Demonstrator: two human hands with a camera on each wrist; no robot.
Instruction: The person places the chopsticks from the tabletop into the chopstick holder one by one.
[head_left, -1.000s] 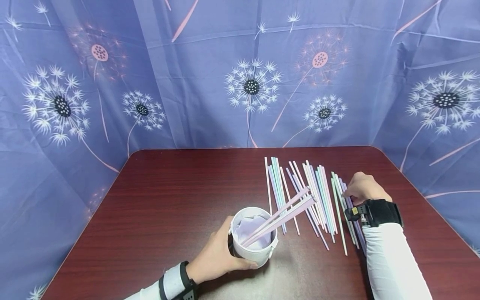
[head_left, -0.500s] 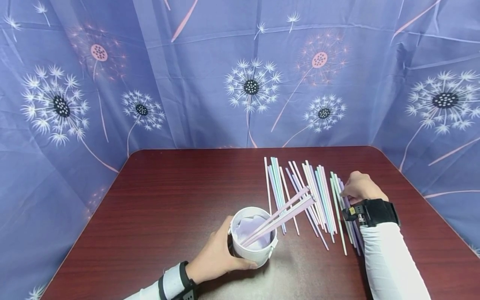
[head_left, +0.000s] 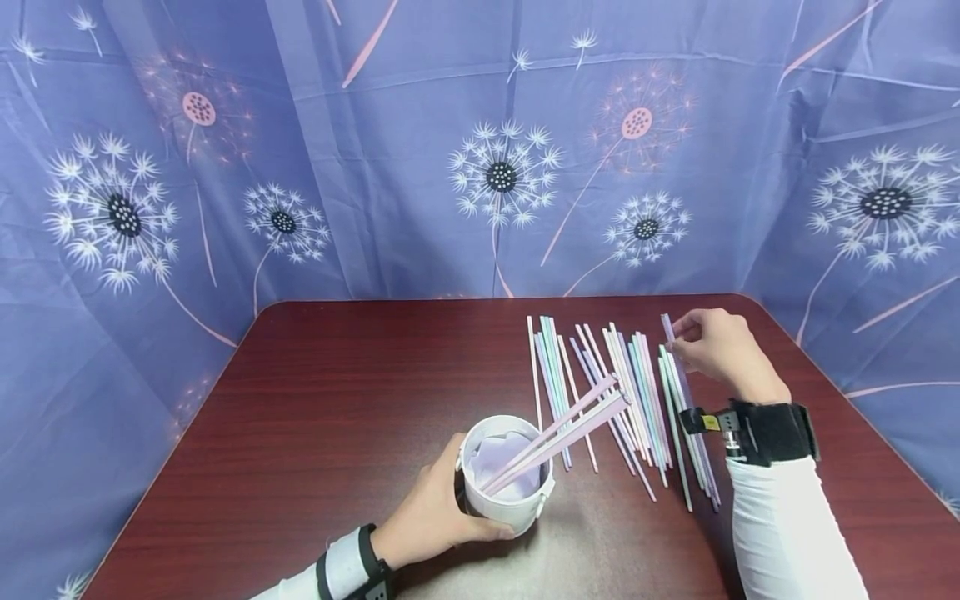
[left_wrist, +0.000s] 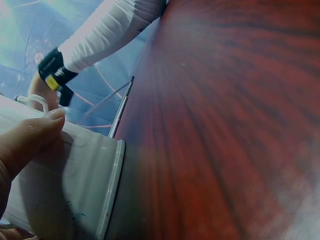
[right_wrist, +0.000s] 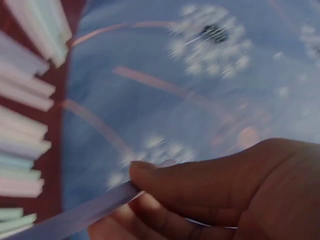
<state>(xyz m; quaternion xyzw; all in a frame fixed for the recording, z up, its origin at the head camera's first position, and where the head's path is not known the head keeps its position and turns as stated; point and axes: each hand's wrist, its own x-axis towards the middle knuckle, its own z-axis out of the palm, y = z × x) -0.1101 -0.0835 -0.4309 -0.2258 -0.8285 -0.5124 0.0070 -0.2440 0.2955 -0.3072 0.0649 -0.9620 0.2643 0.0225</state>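
A slim, straight purple stick [right_wrist: 75, 217] is slanting above the reddish, wood-grained surface [head_left: 360, 392], the right hand [head_left: 727, 354] pinching it higher than before. The left hand [head_left: 442, 508] is gripping a smooth, round white pail [left_wrist: 92, 160].

Blue fabric [head_left: 405, 200] with white and pink dandelions [head_left: 501, 177] hangs behind and beside the reddish worktop [head_left: 360, 375], whose near part shines pale.

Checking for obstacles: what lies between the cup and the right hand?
In the head view, loose pastel sticks on the table lie between the cup and right hand; pink sticks leaning from the cup reach there too.
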